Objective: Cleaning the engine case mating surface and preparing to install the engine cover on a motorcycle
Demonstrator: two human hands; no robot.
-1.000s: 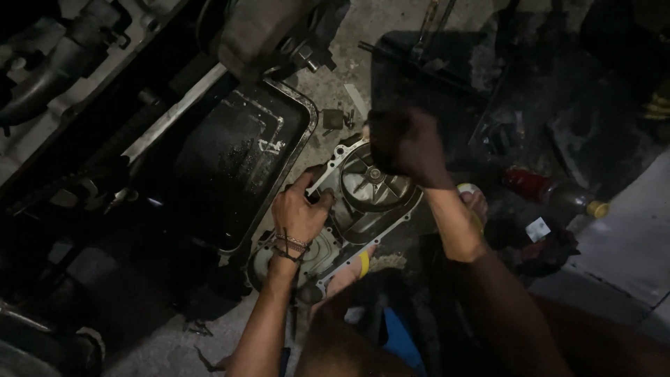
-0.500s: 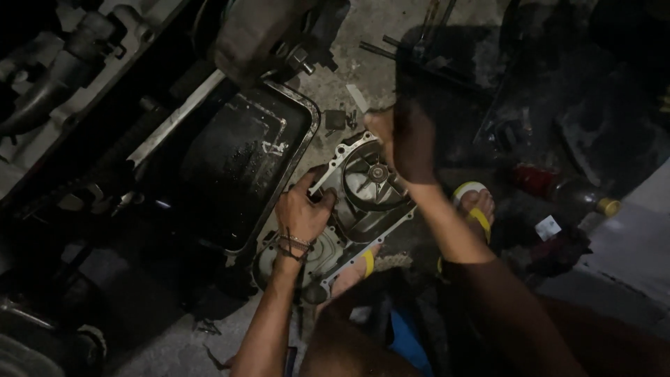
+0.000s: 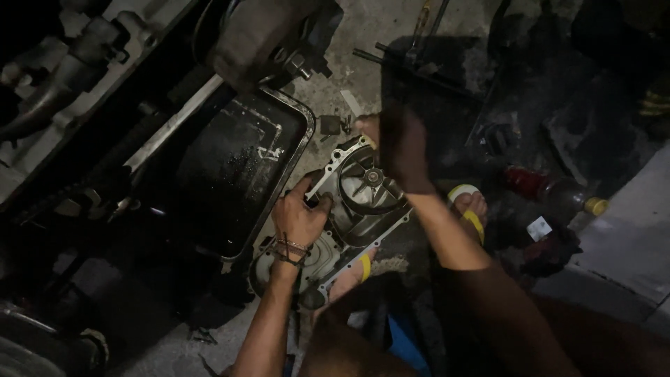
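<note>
A grey metal engine cover (image 3: 349,209) with a round recess and a small fan-like part in it lies on the concrete floor between my feet. My left hand (image 3: 299,218), with cords at the wrist, grips the cover's left edge. My right hand (image 3: 401,150) hovers over the cover's upper right rim, dark with grease and partly in shadow. Its fingers are curled, and something thin and pale sticks out near them at the top left. I cannot tell whether it holds a tool.
A black oil-filled drain pan (image 3: 230,171) sits just left of the cover. Engine parts (image 3: 272,35) crowd the top and left. A red bottle with a yellow cap (image 3: 551,192) lies at the right. Metal tools (image 3: 419,56) lie at the top. My feet wear yellow-strapped sandals (image 3: 474,216).
My right hand has shifted up and slightly right over the cover's rim. My left hand keeps its grip on the cover's left edge.
</note>
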